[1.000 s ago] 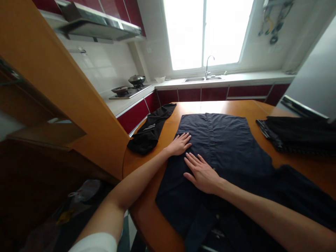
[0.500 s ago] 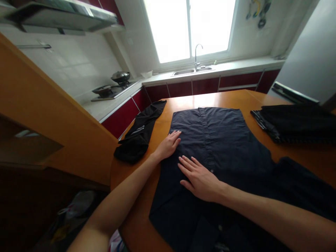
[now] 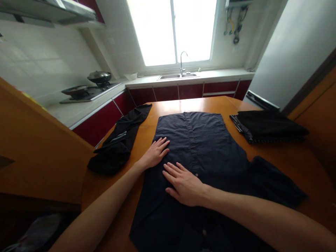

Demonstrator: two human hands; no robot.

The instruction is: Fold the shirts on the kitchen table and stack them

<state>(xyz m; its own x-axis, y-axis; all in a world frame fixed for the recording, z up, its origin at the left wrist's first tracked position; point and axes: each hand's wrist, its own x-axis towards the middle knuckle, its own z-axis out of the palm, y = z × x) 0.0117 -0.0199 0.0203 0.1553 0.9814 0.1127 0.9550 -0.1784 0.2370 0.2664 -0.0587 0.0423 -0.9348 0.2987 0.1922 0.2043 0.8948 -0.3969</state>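
A dark navy button-up shirt (image 3: pixel 210 147) lies spread over the wooden table (image 3: pixel 168 106), its button placket running up the middle and its collar end close to me. My left hand (image 3: pixel 155 153) rests flat on the shirt's left edge, fingers spread. Just nearer to me, my right hand (image 3: pixel 183 183) lies palm down on the fabric left of the placket, fingers stretched out. Neither hand grips the cloth. One short sleeve reaches out to the right.
A black garment with white stripes (image 3: pixel 120 136) lies along the table's left side. Folded dark clothes (image 3: pixel 270 126) are stacked at the right. Beyond stand a counter with a sink (image 3: pixel 170 76), a stove with a wok (image 3: pixel 99 77), and a fridge (image 3: pixel 286 59).
The camera view has turned to the right, so everything sits further left. The left hand's fingers are spread wider; both hands stay on nearly the same parts of the shirt.
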